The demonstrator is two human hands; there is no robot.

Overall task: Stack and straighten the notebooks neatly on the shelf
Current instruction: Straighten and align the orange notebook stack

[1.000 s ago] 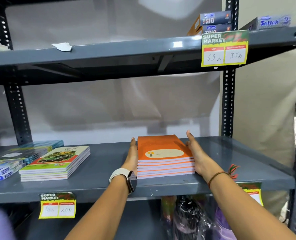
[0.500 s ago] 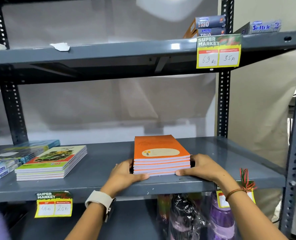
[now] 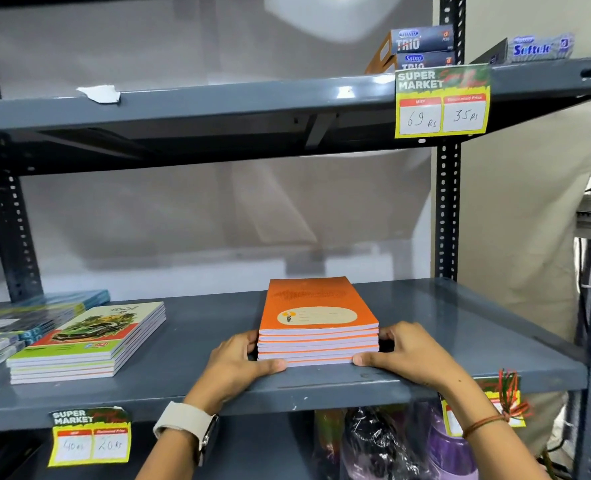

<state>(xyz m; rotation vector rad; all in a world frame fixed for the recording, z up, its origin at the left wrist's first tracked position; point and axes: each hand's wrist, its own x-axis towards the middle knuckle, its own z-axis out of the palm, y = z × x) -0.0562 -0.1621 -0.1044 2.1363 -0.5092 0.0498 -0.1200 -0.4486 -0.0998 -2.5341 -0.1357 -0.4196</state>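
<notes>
A squared stack of orange notebooks (image 3: 316,313) lies near the front edge of the grey metal shelf (image 3: 443,341). My left hand (image 3: 237,363) grips the stack's front left corner, thumb along its front edge. My right hand (image 3: 408,351) grips the front right corner the same way. A second stack of notebooks with a green car cover (image 3: 90,341) lies further left on the same shelf, angled slightly.
Blue notebooks (image 3: 27,320) lie at the far left of the shelf. Price tags (image 3: 90,436) hang from the shelf edges. The upper shelf (image 3: 218,102) carries blue boxes (image 3: 422,46). Bagged goods (image 3: 384,445) sit below. A steel upright (image 3: 448,209) stands at the back right.
Both hands slid from flat against the stack's sides to its front corners, thumbs now along the front edge. The orange stack stays in place.
</notes>
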